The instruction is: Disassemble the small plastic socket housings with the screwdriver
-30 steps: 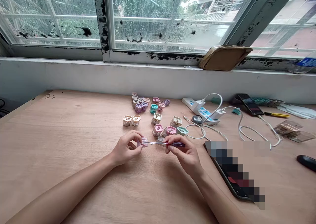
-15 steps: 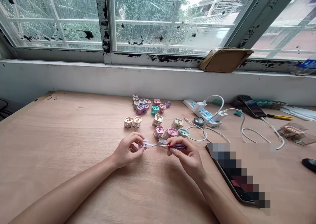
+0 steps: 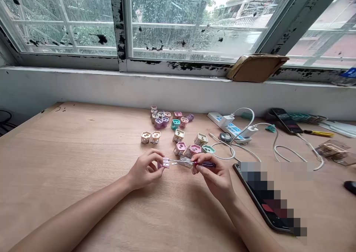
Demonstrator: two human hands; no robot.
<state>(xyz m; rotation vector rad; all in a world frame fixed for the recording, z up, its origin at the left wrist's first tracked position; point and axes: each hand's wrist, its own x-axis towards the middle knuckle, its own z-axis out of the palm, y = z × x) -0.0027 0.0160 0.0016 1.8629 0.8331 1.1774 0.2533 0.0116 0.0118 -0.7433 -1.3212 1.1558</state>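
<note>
My left hand [image 3: 147,169] pinches a small pink pencil sharpener insert [image 3: 166,163] between thumb and fingers. In my right hand [image 3: 214,176] is a screwdriver [image 3: 208,164] with a dark handle and a thin metal shaft, held level and pointing left. Its tip is just right of the pink insert, with a small gap between them. A small, flat silvery piece [image 3: 174,163] shows below the shaft; I cannot tell whether it lies on the table. Behind the shaft lies a clear plastic container [image 3: 185,159]. Pink sharpeners [image 3: 180,147] stand just beyond my hands.
More sharpeners in cream, purple and teal [image 3: 175,124] stand farther back. To the right are a power strip [image 3: 230,128] with white cables, a large phone [image 3: 264,204], a second phone [image 3: 286,120], a yellow-handled tool [image 3: 318,133] and a dark mouse [image 3: 349,185].
The screwdriver has drawn back to the right, its tip coming away from the pink insert. The small silvery piece now shows below the shaft. The camera view has shifted slightly.
</note>
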